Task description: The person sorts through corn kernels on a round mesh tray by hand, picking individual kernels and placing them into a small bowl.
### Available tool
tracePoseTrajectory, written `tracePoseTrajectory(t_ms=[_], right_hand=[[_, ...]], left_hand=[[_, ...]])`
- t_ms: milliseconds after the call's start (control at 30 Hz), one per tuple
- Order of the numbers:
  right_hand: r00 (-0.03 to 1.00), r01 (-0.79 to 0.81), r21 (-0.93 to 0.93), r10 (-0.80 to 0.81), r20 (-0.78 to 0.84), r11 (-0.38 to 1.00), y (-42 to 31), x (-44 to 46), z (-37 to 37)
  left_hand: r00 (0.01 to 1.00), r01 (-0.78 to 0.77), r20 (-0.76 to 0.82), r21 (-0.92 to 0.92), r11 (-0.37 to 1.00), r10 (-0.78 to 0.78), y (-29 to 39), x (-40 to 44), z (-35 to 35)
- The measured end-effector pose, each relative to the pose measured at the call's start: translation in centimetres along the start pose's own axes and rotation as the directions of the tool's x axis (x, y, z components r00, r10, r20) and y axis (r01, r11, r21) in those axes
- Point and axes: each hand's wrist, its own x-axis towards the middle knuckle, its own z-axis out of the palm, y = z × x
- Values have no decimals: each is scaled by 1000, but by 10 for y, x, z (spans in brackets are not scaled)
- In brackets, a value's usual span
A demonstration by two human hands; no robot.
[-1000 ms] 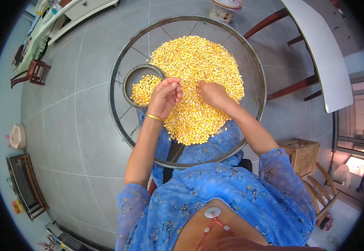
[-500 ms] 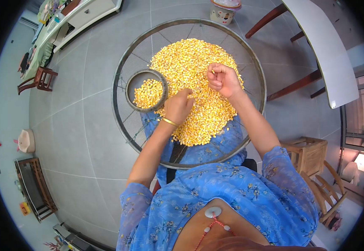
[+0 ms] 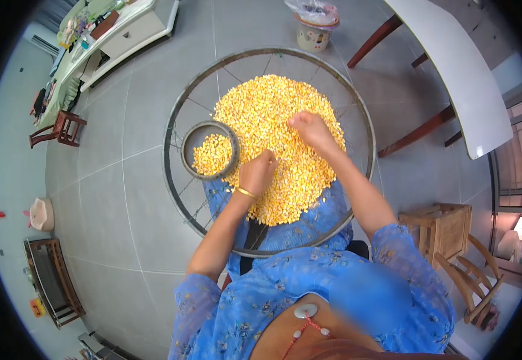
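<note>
A wide round mesh sieve (image 3: 166,144) rests over my lap, bearing a broad heap of yellow corn kernels (image 3: 273,102). On its left side stands a small dark round bowl (image 3: 201,131) with more corn kernels (image 3: 213,156) in it. My left hand (image 3: 257,174), with a gold bangle at the wrist, is closed over the heap just right of the bowl; its fingertips are hidden. Farther up and to the right, my right hand (image 3: 313,130) is also closed above the kernels. What either hand holds, if anything, cannot be seen.
A white table (image 3: 453,66) with dark red legs stands at the right. Beyond the sieve is a lined bin (image 3: 313,37). A wooden chair (image 3: 468,276) is at lower right, a small dark stool (image 3: 67,128) at left, and a white cabinet (image 3: 130,37) at upper left.
The whole view has shifted, so the sieve sits lower in the picture. My right hand has moved slightly left over the heap and turned, hiding the kernel seen at its fingertips before.
</note>
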Motion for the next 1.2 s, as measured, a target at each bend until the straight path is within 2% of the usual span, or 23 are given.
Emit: tracePoseTrajectory(t_ms=[33, 67, 100, 133, 167, 200, 300, 367, 467, 533, 567, 600, 633, 767, 833, 900, 933, 1000, 1033, 1067, 1100, 1133, 1200], right_hand=[[1000, 20, -6, -20, -3, 1000, -2, -2, 3], [997, 81, -196, -80, 11, 977, -3, -6, 6], [990, 138, -378, -135, 34, 915, -5, -10, 9], [988, 153, -386, -151, 36, 910, -5, -14, 14], [984, 178, -534, -167, 69, 826, -5, -18, 20], [979, 197, -666, -175, 102, 719, -3, -20, 24], [968, 250, -769, -142, 207, 589, 5, -21, 33], [966, 260, -777, -157, 207, 574, 7, -21, 36], [958, 286, -677, -225, 179, 678, 17, -19, 37], [933, 357, -390, -347, 98, 849, 19, -13, 36], [930, 363, -395, -353, 101, 844, 19, -11, 28], [980, 71, 101, -88, 178, 992, 9, -11, 19], [923, -304, 521, 111, 369, 798, -2, -12, 14], [956, -292, 759, 173, 235, 582, -18, -16, 9], [961, -275, 763, 179, 209, 585, -9, -14, 4], [960, -280, 868, 114, 255, 410, -5, -15, 0], [965, -258, 871, 147, 215, 418, -7, -16, 0], [976, -217, 883, 99, 193, 416, -12, -23, -2], [983, -183, 895, 58, 175, 407, -16, -26, -2], [987, -158, 892, 68, 143, 424, -22, -30, -2], [987, -161, 890, 65, 147, 427, -27, -32, -2], [990, -137, 882, 42, 132, 451, -30, -34, -3], [994, -104, 868, 15, 111, 486, -27, -33, -7]], left_hand=[[992, 124, 57, -215, 969, -114, 3, 1, -7], [986, 169, 66, -338, 926, -155, 4, 2, -10], [988, 156, 48, -341, 927, -149, 1, 4, -9], [988, 143, 32, -527, 838, -148, -3, 5, -6], [989, 121, 20, -691, 713, -148, -7, 6, -3], [981, 181, 88, -733, 656, -173, -4, 6, -11], [985, 158, 73, -757, 634, -158, -9, 7, -8], [987, 139, 53, -740, 659, -149, -9, 4, -11], [990, 70, -40, -710, 701, -139, -9, 2, -18], [977, 183, 125, -903, 388, -170, -14, 3, -27], [979, 175, 117, -906, 386, -169, -16, 4, -32], [965, 225, 175, -935, 273, -197, -15, 4, -41], [948, 272, 236, -950, 155, -215, -15, 5, -48], [933, 277, 295, -954, -114, -206, -27, 9, -51], [944, 263, 291, -948, -178, -154, -36, 10, -45], [933, 326, 358, -874, -360, -26, -43, 10, -40], [935, 324, 355, -875, -360, -21, -48, 11, -37], [936, 351, 351, -922, -161, 28, -55, 12, -32], [937, 348, 348, -923, -162, 29, -54, 11, -28], [994, 108, 103, -894, 435, -36, -48, 7, -20], [990, -103, -134, -478, 872, 43, -41, 5, -21], [999, -40, -19, -175, 984, 37, -33, -1, -30], [995, -103, 1, -41, 994, 103, -30, -5, -18]])
